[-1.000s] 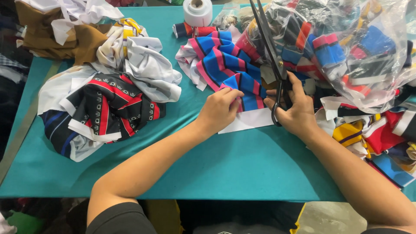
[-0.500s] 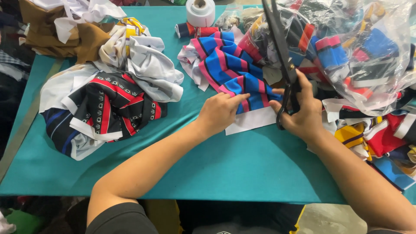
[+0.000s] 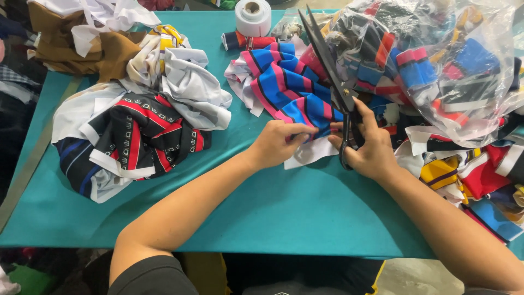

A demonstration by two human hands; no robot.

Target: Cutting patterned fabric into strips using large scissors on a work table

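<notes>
Left hand (image 3: 278,143): curled, fingertips pinched on the near edge of the striped cloth (image 3: 289,90), which is pressed to the table (image 3: 273,207).
Right hand (image 3: 368,147): closed around the handles of the scissors (image 3: 333,82); fingers are passed through the loops, thumb on top.
Scissors: long and dark, blades nearly together, pointed away from the body, over the right edge of the striped cloth.
Striped cloth: blue with pink and black stripes and a white underside; it is spread just beyond both hands, its near white corner tucked between them.
Hands: close together, the left just left of the scissor handles, not seen touching the right.
Bag (image 3: 436,60): clear plastic, stuffed with coloured scraps, set right of the scissors.
Pile (image 3: 136,136): black, red and white fabric, bunched well left of the left hand.
Tape roll (image 3: 252,16): white, stood at the far edge, beyond the striped cloth.
Loose scraps (image 3: 475,175): heaped right of the right hand.
</notes>
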